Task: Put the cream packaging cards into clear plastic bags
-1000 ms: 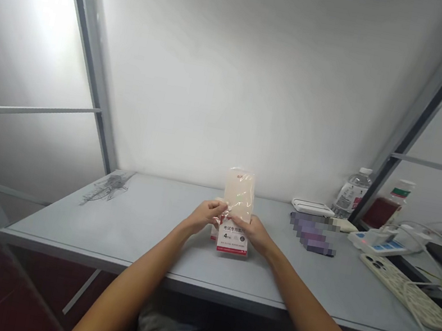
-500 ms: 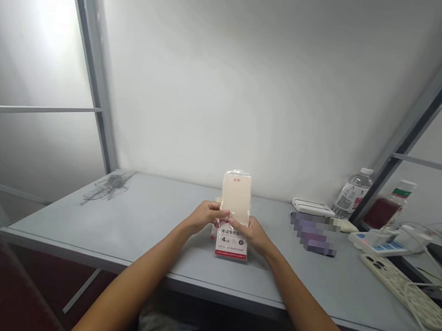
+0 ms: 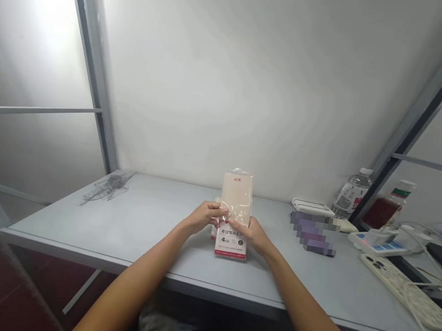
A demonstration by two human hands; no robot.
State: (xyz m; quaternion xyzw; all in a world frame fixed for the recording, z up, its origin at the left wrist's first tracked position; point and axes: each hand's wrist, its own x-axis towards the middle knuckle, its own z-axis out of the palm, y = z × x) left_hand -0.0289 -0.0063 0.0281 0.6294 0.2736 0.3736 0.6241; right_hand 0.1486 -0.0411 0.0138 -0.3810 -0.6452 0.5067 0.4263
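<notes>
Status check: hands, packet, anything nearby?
Left hand and right hand both gripping plastic-wrapped packet, held upright at desk. Pixelated purple item off to the right, not touching.

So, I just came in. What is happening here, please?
A person holds a clear plastic packet upright over a grey desk, with the left hand and the right hand gripping its middle. The packet shows a cream card inside and a red-and-white label. A water bottle and a power strip sit further right.
</notes>
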